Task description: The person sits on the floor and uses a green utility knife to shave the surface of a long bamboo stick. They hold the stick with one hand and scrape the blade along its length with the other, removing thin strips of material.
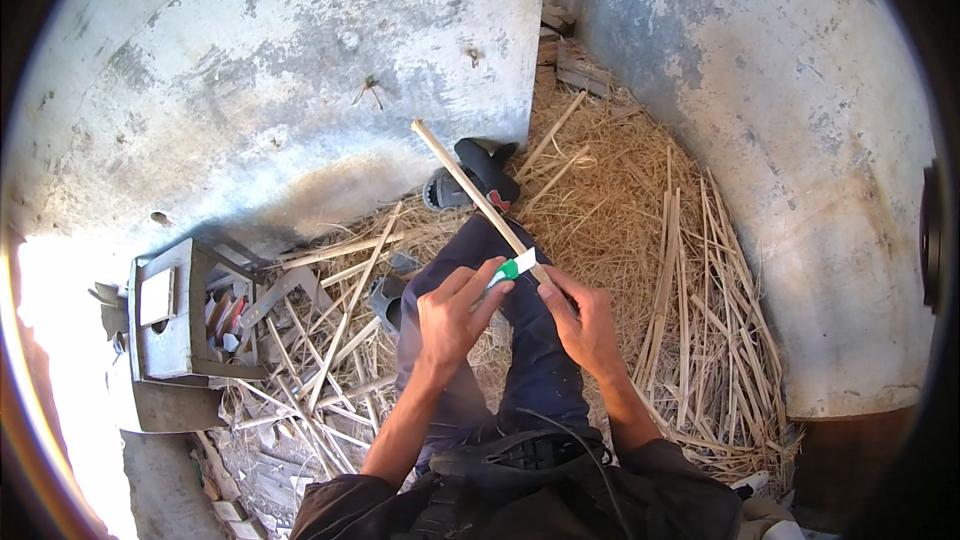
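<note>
My left hand (455,312) is closed around a green-handled cutter knife (510,269), whose short bright blade lies against a long pale strip of split bamboo or wood (465,180). The near end of that strip is pinched between the thumb and fingers of my right hand (583,328). From there it slants up and to the left, past my knee and foot. Both hands are close together over my lap, above my dark trousers (540,370). Most of the knife's handle is hidden inside my left hand.
Curled shavings (590,180) cover the ground ahead. Several loose strips (740,330) lie heaped on the right, and more are scattered at left. A wooden box (175,315) with small items stands at left, beside what looks like a handsaw (290,290). Weathered walls (300,60) surround me.
</note>
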Tool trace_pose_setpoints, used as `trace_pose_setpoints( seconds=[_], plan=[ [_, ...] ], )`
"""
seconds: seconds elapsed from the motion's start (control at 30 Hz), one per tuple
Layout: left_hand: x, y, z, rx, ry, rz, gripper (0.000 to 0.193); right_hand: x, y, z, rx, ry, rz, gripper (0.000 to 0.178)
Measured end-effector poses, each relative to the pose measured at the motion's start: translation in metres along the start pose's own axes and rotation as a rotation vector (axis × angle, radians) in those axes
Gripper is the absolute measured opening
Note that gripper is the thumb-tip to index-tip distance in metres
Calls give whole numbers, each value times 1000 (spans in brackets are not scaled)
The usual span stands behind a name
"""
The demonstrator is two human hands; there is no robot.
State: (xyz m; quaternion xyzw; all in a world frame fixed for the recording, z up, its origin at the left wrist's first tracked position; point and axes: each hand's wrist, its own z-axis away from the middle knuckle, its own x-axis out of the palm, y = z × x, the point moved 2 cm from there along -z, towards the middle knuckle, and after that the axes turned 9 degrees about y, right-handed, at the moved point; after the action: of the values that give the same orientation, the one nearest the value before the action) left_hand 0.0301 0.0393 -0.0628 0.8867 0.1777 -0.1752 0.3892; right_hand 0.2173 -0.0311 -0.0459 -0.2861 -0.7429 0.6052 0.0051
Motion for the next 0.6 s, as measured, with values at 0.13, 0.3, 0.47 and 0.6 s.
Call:
trace_pose_setpoints(
  seconds=[0.13,0.3,0.47,0.6],
  plan=[
    [-1,-3,-4,8,25,-32,35,-3,-1,3,30,-20,30,40],
    [-10,-15,-19,-32,153,-35,31,-2,2,10,11,-10,14,40],
    [-24,-48,-38,-116,183,-85,29,-9,4,21,127,-103,57,40],
    [-22,-50,-39,-111,178,-46,29,-7,9,24,153,-98,50,40]
  ],
)
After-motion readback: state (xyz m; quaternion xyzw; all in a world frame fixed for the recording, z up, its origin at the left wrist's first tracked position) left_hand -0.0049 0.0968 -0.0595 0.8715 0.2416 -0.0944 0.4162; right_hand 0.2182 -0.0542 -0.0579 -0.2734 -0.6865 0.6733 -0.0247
